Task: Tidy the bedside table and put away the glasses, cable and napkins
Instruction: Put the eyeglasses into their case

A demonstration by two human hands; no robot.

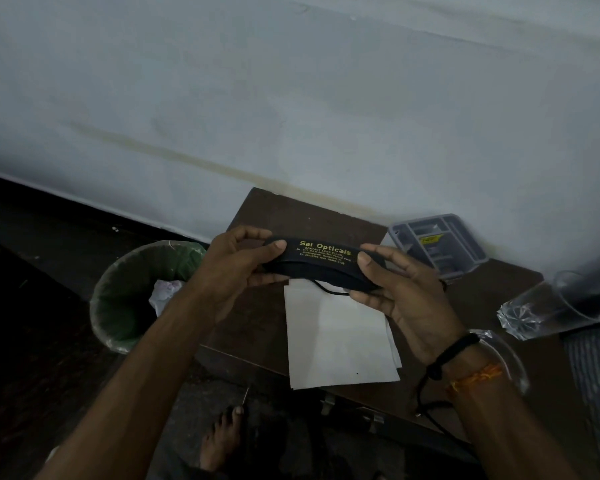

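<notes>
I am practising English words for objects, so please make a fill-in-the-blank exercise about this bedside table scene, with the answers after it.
1. Both the left hand and the right hand hold a black glasses ____ with yellow print.
2. The white napkins lie on the ____ table, below the hands.
3. The bin beside the table has a ____ liner.
4. The clear drinking glass on the table lies on its ____.

Missing words: case; brown; green; side
</notes>
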